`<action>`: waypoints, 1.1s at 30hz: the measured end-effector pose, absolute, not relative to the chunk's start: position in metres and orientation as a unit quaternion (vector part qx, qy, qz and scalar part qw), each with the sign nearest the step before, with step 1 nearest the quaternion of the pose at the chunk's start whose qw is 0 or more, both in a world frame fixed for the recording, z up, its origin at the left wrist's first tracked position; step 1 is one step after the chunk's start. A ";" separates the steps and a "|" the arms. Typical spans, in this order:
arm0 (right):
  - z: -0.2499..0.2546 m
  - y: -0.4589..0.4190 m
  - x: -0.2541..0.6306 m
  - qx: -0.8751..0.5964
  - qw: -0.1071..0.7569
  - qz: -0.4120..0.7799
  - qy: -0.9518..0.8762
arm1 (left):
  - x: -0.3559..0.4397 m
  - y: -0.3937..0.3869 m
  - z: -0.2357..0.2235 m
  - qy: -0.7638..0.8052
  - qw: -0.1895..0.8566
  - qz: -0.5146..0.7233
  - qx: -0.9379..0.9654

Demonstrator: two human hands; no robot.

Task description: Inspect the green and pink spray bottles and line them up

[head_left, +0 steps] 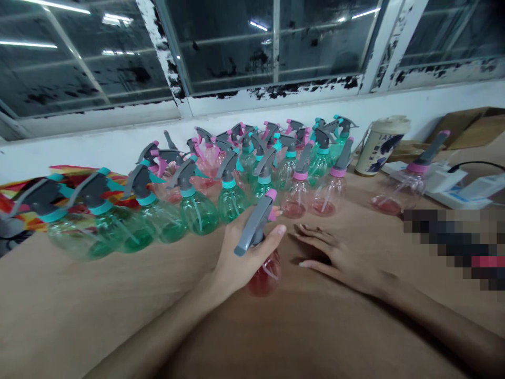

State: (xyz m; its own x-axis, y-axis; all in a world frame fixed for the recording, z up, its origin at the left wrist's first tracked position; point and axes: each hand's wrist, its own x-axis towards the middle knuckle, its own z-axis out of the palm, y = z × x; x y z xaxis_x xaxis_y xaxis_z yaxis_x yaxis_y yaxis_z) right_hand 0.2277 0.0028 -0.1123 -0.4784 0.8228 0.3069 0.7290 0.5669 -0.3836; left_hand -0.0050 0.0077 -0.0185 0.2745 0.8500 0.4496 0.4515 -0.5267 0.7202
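Pink round plastic spray bottle (261,284) is sitting left of the beige cylindrical tumbler (379,150) and nearer me; my left grip (233,263) is clasping the bottle's neck, my right grip (344,260) spreading between both.

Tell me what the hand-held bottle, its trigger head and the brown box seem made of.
Bottle: probably glossy plastic; see-through, with highlights and a tube visible inside. Trigger head: likely satin plastic; opaque grey with soft sheen. Brown box: apparently matte cardboard; dull, flat panels.
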 end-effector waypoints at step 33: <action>-0.056 -0.035 0.249 -0.572 0.329 0.038 -0.750 | -0.008 0.009 -0.064 0.362 0.171 0.370 0.838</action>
